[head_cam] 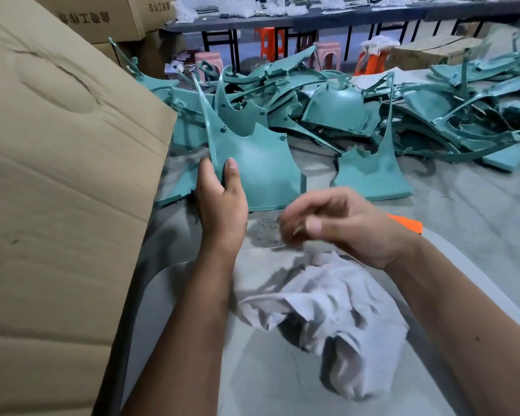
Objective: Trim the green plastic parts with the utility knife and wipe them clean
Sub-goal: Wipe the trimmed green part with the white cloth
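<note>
My left hand (219, 193) grips the left edge of a curved green plastic part (258, 163), thumb on its inner face, holding it upright over the floor. My right hand (336, 226) is blurred, its fingers curled and pinching the top of a crumpled white rag (327, 310) that hangs below it over my lap. An orange thing (407, 223), perhaps the utility knife, pokes out from behind my right hand; most of it is hidden. Another green part (373, 172) lies on the floor just right of the held one.
A big heap of green plastic parts (342, 100) covers the floor ahead and to the right. A large cardboard box (57, 175) stands close on my left, with more boxes behind it. Stools (270, 43) and a long table (312, 16) are at the back.
</note>
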Demonstrator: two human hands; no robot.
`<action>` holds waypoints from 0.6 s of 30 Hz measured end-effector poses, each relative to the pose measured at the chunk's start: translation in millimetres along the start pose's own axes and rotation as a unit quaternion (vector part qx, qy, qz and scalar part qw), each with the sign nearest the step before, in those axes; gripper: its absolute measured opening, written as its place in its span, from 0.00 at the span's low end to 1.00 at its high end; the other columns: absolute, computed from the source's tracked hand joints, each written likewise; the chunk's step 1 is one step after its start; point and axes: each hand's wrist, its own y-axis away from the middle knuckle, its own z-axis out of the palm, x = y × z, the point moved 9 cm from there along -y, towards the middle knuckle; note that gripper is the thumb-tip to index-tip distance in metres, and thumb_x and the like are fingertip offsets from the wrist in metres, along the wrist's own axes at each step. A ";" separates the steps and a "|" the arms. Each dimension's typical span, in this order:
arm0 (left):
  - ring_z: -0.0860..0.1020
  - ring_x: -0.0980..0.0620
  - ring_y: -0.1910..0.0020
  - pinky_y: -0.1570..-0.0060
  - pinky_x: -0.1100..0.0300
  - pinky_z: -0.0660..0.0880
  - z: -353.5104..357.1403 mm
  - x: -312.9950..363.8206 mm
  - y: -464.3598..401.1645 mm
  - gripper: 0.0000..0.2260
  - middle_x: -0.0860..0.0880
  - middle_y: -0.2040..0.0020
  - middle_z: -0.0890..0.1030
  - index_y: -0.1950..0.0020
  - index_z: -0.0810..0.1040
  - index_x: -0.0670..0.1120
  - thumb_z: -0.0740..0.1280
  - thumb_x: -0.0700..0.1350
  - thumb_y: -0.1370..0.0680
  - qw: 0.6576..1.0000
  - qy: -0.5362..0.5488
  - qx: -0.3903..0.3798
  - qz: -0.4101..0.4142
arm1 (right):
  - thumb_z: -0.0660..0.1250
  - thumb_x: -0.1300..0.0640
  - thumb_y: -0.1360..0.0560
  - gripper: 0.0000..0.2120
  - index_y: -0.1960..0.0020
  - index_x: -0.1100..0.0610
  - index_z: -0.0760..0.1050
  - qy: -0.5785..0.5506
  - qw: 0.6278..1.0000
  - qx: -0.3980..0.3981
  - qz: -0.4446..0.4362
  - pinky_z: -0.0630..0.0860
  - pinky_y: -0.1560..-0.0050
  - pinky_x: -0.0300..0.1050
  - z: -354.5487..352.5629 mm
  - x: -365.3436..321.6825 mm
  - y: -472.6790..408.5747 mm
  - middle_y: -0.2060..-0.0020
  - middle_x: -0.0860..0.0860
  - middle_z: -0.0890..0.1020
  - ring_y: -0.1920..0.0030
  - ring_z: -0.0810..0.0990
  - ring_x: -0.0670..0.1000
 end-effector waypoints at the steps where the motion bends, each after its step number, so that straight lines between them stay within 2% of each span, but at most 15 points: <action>1: 0.79 0.44 0.46 0.44 0.52 0.76 0.5 -0.7 0.0 0.08 0.46 0.46 0.82 0.43 0.75 0.40 0.62 0.44 0.16 1.000 0.015 -0.003 -0.009 | 0.73 0.52 0.27 0.07 0.56 0.55 0.84 -0.005 0.993 0.109 -0.033 0.78 0.59 0.48 -20.9 -6.3 -1.9 0.63 0.55 0.82 0.63 0.80 0.52; 2: 0.80 0.44 0.46 0.43 0.50 0.77 2.1 -0.9 0.7 0.08 0.46 0.46 0.82 0.44 0.75 0.41 0.62 0.45 0.16 0.999 0.031 -0.009 -0.020 | 0.71 0.47 0.24 0.12 0.60 0.55 0.80 0.024 0.971 0.232 -0.055 0.72 0.65 0.46 -46.6 -10.6 3.6 0.67 0.54 0.78 0.68 0.75 0.50; 3: 0.80 0.45 0.46 0.42 0.48 0.77 3.7 0.0 1.6 0.07 0.46 0.46 0.82 0.44 0.75 0.42 0.62 0.45 0.16 0.999 0.045 -0.015 -0.027 | 0.68 0.43 0.22 0.17 0.61 0.55 0.77 0.079 0.940 0.325 -0.064 0.67 0.66 0.45 -66.2 -14.3 11.8 0.67 0.53 0.75 0.69 0.71 0.49; 4: 0.80 0.46 0.46 0.41 0.48 0.77 6.2 1.0 2.8 0.06 0.46 0.46 0.82 0.44 0.75 0.43 0.62 0.45 0.16 0.998 0.056 -0.023 -0.031 | 0.65 0.41 0.20 0.19 0.58 0.56 0.75 0.131 0.916 0.373 -0.070 0.65 0.66 0.45 -76.9 -17.4 16.6 0.66 0.52 0.75 0.69 0.70 0.49; 5: 0.80 0.46 0.46 0.41 0.47 0.77 9.5 2.2 4.4 0.06 0.46 0.45 0.82 0.44 0.75 0.44 0.63 0.45 0.16 0.997 0.063 -0.034 -0.032 | 0.62 0.40 0.18 0.20 0.53 0.57 0.75 0.159 0.911 0.376 -0.065 0.65 0.66 0.44 -80.1 -16.5 16.5 0.64 0.50 0.76 0.68 0.71 0.49; 7: 0.80 0.44 0.47 0.44 0.47 0.77 17.5 3.4 8.8 0.07 0.43 0.46 0.81 0.44 0.72 0.43 0.64 0.46 0.17 0.996 0.067 -0.058 -0.032 | 0.63 0.43 0.16 0.16 0.50 0.56 0.77 0.129 0.937 0.322 -0.037 0.66 0.70 0.41 -72.0 -5.7 10.0 0.66 0.46 0.78 0.71 0.72 0.48; 9: 0.77 0.44 0.54 0.52 0.52 0.76 21.3 5.2 11.8 0.11 0.41 0.51 0.79 0.45 0.67 0.44 0.66 0.47 0.18 0.996 0.044 -0.071 -0.013 | 0.65 0.53 0.16 0.13 0.56 0.58 0.77 0.126 0.950 0.284 -0.040 0.62 0.75 0.36 -60.9 -3.2 4.9 0.73 0.45 0.72 0.76 0.67 0.45; 11: 0.74 0.49 0.62 0.61 0.59 0.72 16.1 5.7 11.3 0.10 0.45 0.58 0.77 0.49 0.63 0.45 0.64 0.47 0.17 0.998 0.031 -0.050 -0.003 | 0.66 0.59 0.16 0.14 0.59 0.65 0.74 0.164 0.938 0.298 -0.058 0.59 0.75 0.31 -63.6 -7.1 5.8 0.75 0.41 0.66 0.76 0.61 0.40; 12: 0.76 0.49 0.65 0.63 0.59 0.74 10.2 0.8 8.6 0.09 0.47 0.60 0.79 0.51 0.65 0.46 0.61 0.48 0.15 0.999 0.038 -0.026 -0.023 | 0.66 0.60 0.17 0.14 0.59 0.65 0.74 0.168 0.933 0.313 -0.062 0.59 0.75 0.30 -67.8 -8.9 7.4 0.75 0.40 0.66 0.77 0.61 0.40; 14: 0.81 0.48 0.70 0.71 0.56 0.77 -1.6 -16.0 3.8 0.12 0.45 0.62 0.83 0.54 0.71 0.47 0.55 0.49 0.14 0.992 0.077 0.023 -0.101 | 0.66 0.60 0.16 0.13 0.59 0.58 0.77 0.151 0.928 0.335 -0.063 0.60 0.77 0.30 -75.2 -8.7 11.2 0.76 0.39 0.68 0.78 0.61 0.40; 16: 0.80 0.48 0.73 0.74 0.58 0.77 -9.4 -32.5 0.9 0.17 0.44 0.65 0.83 0.57 0.76 0.44 0.56 0.50 0.14 0.977 0.118 0.054 -0.167 | 0.66 0.59 0.16 0.13 0.59 0.53 0.79 0.149 0.924 0.345 -0.066 0.64 0.75 0.30 -76.3 -9.0 13.1 0.75 0.38 0.71 0.77 0.64 0.39; 18: 0.80 0.48 0.72 0.73 0.59 0.77 -12.9 -41.0 1.5 0.20 0.46 0.68 0.82 0.61 0.77 0.42 0.60 0.53 0.15 0.968 0.135 0.067 -0.199 | 0.66 0.60 0.17 0.12 0.58 0.53 0.79 0.167 0.921 0.344 -0.080 0.65 0.72 0.26 -72.1 -11.7 12.0 0.74 0.37 0.73 0.75 0.69 0.38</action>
